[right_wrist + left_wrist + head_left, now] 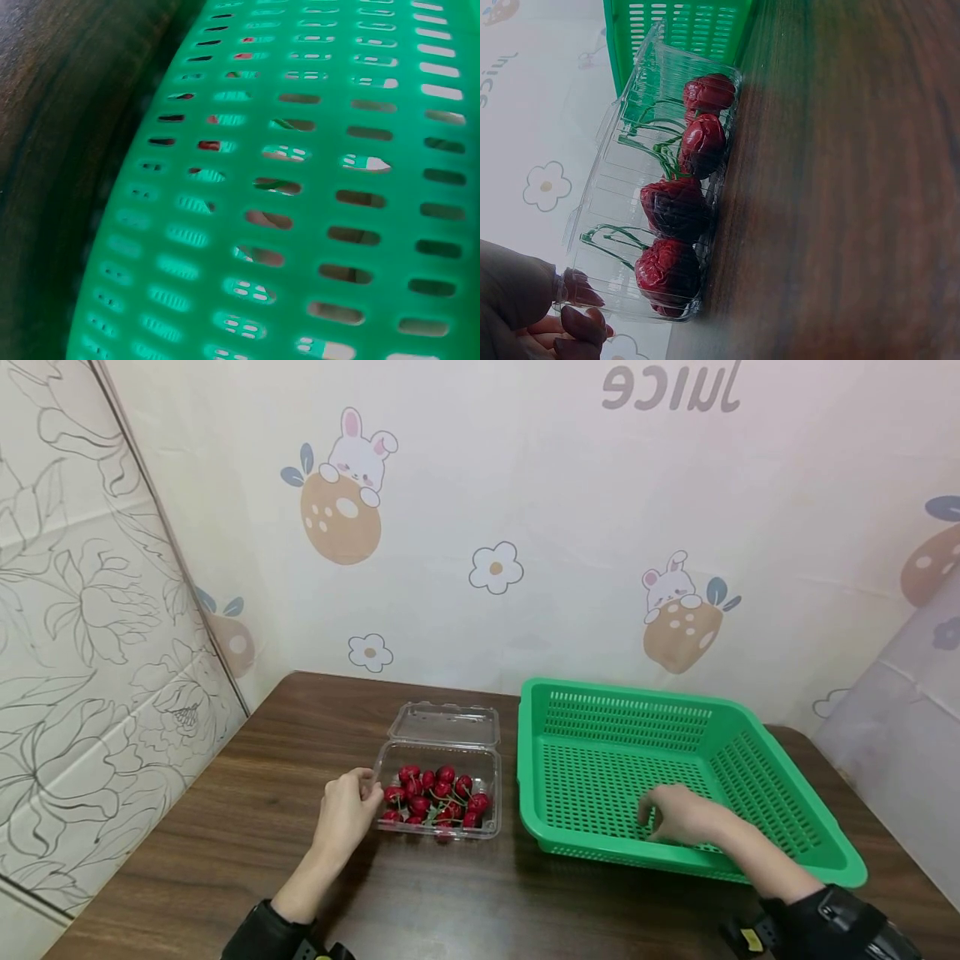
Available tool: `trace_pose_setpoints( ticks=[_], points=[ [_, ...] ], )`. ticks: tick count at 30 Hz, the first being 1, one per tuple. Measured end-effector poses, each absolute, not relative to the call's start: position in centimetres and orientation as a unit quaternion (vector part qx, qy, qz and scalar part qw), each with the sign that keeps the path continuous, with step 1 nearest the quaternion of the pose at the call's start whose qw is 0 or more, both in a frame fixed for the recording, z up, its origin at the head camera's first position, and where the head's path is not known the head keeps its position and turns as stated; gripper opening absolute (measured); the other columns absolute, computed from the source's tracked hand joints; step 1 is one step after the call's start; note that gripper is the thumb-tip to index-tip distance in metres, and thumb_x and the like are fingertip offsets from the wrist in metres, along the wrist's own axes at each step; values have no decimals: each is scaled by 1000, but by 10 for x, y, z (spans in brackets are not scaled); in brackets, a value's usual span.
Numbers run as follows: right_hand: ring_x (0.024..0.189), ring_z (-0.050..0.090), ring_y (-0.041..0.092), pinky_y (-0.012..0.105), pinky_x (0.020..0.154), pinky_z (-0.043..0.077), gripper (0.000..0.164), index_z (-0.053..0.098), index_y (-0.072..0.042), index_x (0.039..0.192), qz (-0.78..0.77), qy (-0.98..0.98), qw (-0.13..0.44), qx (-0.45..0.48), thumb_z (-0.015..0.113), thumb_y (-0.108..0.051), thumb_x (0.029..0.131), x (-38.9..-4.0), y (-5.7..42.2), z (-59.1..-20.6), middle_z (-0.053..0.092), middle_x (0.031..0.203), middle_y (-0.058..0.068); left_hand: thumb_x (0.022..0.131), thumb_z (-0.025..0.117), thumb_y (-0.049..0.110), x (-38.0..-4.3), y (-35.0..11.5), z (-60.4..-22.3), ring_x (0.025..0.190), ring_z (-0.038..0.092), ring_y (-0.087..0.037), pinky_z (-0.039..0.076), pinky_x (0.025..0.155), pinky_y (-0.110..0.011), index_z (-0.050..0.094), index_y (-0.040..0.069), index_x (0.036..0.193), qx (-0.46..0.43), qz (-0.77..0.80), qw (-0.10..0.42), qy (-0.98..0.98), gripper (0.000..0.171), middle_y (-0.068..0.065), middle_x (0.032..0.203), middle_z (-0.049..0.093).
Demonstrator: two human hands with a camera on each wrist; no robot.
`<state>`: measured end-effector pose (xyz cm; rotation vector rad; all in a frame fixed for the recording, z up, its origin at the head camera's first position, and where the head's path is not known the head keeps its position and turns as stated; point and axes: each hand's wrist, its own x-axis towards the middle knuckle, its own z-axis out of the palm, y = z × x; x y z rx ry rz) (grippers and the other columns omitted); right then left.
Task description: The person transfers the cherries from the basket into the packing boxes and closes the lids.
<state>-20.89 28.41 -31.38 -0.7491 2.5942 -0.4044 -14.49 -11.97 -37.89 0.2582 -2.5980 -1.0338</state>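
My left hand (348, 806) grips the left rim of a clear hinged plastic container (442, 752). In the left wrist view, the thumb shows through the clear wall, with the other fingers (574, 326) outside. Red cherries (442, 789) with green stems lie in it, and its lid is folded back. My right hand (686, 814) reaches down inside a green plastic basket (622, 689), fingers bent behind the front wall. Through the basket's slots, the right wrist view shows bits of skin, green stem and red fruit (210, 145). I cannot tell whether this hand pinches a stem.
Both containers stand side by side on a dark wood table (247, 802), a narrow gap between them. A printed wall covering (450, 468) rises right behind the table. At the left stands a panel with flower line drawings (112, 635).
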Motion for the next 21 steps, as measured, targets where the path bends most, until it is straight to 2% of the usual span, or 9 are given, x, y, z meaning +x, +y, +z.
trace_pose_setpoints(
  ticks=[6,13,21],
  points=[
    [63,50,14,27,53,41,15,63,-6,77,-150,929,194,-279,64,8,71,-210,289,-319,55,73,1,80,55,4,-146,-120,-379,43,39,-9,34,40,-25,59,-12,99,93,-363,163,-913,25,-1,53,51],
    [58,48,7,25,51,40,13,63,-11,70,-163,920,154,-320,65,2,72,-210,296,-323,54,68,-5,80,55,3,-146,-120,-379,44,40,-9,34,40,-25,59,-12,99,94,-364,165,-912,25,-1,54,51],
    [55,46,4,25,48,38,9,61,-12,69,-190,923,142,-302,67,-9,75,-209,299,-325,53,66,-6,80,55,3,-146,-120,-380,43,39,-8,34,40,-24,59,-12,99,92,-364,165,-912,25,0,54,51]
  ],
)
